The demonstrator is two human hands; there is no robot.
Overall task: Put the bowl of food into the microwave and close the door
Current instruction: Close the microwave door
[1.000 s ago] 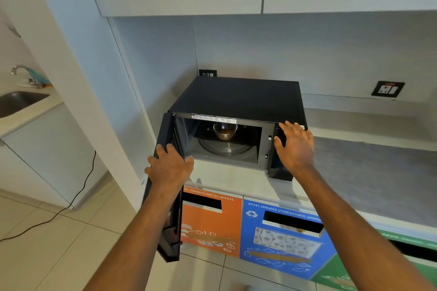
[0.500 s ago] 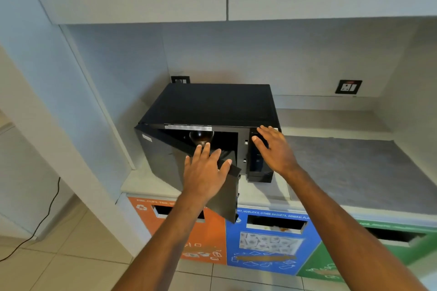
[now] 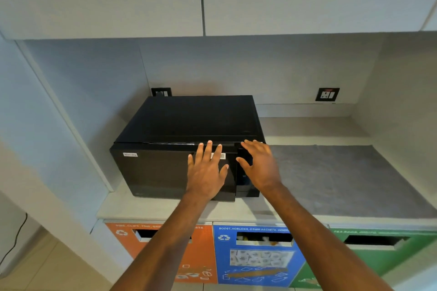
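On the bench [image 3: 331, 186], the microwave [image 3: 189, 120] door [image 3: 165, 172], ajar a moment ago, now sits flush under the flat, open left hand [image 3: 206, 172], the open right hand [image 3: 260, 168] steadying the control panel [image 3: 244, 179], so the task looks finished.

Both arms reach forward, left hand [image 3: 206, 172] flat with fingers spread, right hand [image 3: 261, 168] open, palm down.
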